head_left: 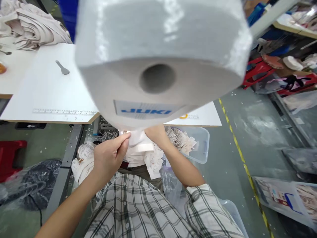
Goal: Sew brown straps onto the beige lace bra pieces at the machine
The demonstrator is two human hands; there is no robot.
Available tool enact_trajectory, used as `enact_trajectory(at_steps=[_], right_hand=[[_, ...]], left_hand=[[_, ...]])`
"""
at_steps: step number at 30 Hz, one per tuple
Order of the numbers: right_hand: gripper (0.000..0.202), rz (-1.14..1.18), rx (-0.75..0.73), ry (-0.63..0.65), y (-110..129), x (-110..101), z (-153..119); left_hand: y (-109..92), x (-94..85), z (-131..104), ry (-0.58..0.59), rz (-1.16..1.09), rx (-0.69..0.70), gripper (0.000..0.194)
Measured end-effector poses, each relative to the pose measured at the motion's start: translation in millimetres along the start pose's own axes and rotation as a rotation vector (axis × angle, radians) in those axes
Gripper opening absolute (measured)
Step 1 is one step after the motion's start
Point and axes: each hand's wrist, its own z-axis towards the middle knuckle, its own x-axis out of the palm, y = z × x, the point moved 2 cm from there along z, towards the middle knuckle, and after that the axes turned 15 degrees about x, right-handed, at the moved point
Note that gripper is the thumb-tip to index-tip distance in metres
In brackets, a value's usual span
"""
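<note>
A large white sewing machine head with blue JUKI lettering fills the upper middle. Just below its lower edge, my left hand pinches the edge of a white fabric piece between thumb and index finger. On the other side of that fabric is my right hand, its fingers hidden behind the machine head and cloth. More white cloth and lace hang over my lap beneath both hands. The needle area is out of sight behind the machine.
The white table carries a grey spoon-shaped tool and a printed ruler. Folded fabric lies at the back left. A clear bin with ruffled pieces stands right of my right arm. A red stool is at left.
</note>
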Motion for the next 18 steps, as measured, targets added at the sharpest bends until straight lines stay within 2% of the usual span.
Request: enact_trajectory(at_steps=[9,15,18], right_hand=[[0.011,-0.095,-0.047,-0.014,-5,4,-2],[0.010,-0.207,-0.036,0.091,-12,6,-1],[0.013,-0.188,-0.025,0.072,-17,5,-1]], left_hand=[[7,0.4,-7,-0.057,-0.034,-0.052,0.031],[8,-1.0,-9,-0.093,-0.053,-0.077,0.032],[8,-1.8,-10,-0.105,-0.063,-0.092,0.033]])
